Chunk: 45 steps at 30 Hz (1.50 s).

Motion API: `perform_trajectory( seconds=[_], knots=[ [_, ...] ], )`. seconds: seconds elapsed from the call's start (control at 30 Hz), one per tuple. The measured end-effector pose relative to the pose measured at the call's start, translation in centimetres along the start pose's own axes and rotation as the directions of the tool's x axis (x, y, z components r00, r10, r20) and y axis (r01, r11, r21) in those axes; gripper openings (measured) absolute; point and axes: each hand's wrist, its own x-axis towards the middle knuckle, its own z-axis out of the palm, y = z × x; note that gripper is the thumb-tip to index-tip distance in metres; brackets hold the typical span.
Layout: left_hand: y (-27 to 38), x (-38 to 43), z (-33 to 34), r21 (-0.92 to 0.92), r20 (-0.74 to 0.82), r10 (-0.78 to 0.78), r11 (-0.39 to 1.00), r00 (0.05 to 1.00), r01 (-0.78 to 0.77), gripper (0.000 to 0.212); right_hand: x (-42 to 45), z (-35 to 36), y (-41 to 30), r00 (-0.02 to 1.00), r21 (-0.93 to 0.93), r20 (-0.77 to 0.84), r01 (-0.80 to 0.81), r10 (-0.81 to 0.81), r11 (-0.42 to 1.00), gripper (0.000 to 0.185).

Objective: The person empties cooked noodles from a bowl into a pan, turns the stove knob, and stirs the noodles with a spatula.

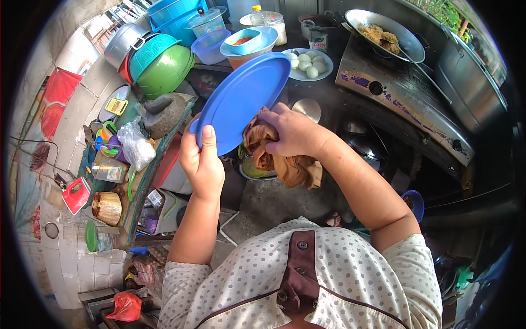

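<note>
A round blue plastic lid (242, 98) is tilted up in front of me. My left hand (204, 162) grips its lower left rim, the thumb lying on the near face. My right hand (294, 129) clutches a crumpled brown cloth (302, 168) against the lid's lower right edge. Part of the cloth hangs down below the fingers. Beneath it, a metal-rimmed bowl with something green inside (257, 169) is partly hidden.
Peeled eggs fill a white plate (289, 74) beyond the lid. At the right, a wok (353, 20) with shredded food sits on a gas stove (402, 92). A cluttered wooden table (137, 193) at the left bears a stone mortar (166, 117) and stacked basins (166, 74).
</note>
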Motion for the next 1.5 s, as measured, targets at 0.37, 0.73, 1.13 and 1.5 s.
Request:
perform_trajectory(
  seconds=[0.37, 0.73, 1.13, 1.5],
  knots=[
    [-1.8, 0.7, -1.7, -0.023, -0.092, 0.084, 0.996, 0.992, -0.087, 0.024, -0.3, 1.5, -1.5, 0.810, 0.277, 0.413, 0.324, -0.417, 0.905, 0.059],
    [-0.5, 0.9, -0.6, -0.141, -0.049, 0.001, 0.990, 0.999, -0.008, 0.030, -0.8, 1.4, -4.2, 0.935, 0.108, -0.025, 0.355, -0.354, 0.929, 0.064],
    [-0.1, 1.6, -1.3, 0.137, -0.125, 0.118, 0.985, 0.985, -0.101, 0.021, -1.7, 0.0, 0.2, 0.987, -0.455, -0.159, -0.102, 0.032, 0.885, 0.046],
    [1.4, 2.1, -0.3, -0.051, -0.060, 0.021, 0.998, 0.998, -0.024, 0.024, -0.4, -4.6, 0.0, 0.872, -0.327, -0.431, 0.090, -0.234, 0.941, 0.054]
  ],
)
